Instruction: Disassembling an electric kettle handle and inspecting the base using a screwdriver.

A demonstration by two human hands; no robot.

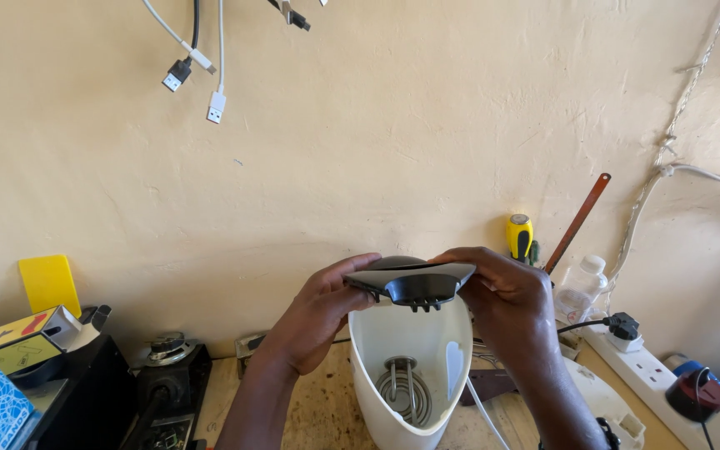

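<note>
Both of my hands hold a dark grey kettle lid above the open top of a white electric kettle. My left hand grips the lid's left end and my right hand grips its right end. The lid is tilted so its underside with small tabs faces me. Inside the kettle a coiled metal heating element shows at the bottom. The kettle stands on a wooden bench.
A white power strip with a black plug lies at the right. A clear bottle, a yellow-handled screwdriver and a saw blade lean at the wall. Boxes and black devices crowd the left. USB cables hang above.
</note>
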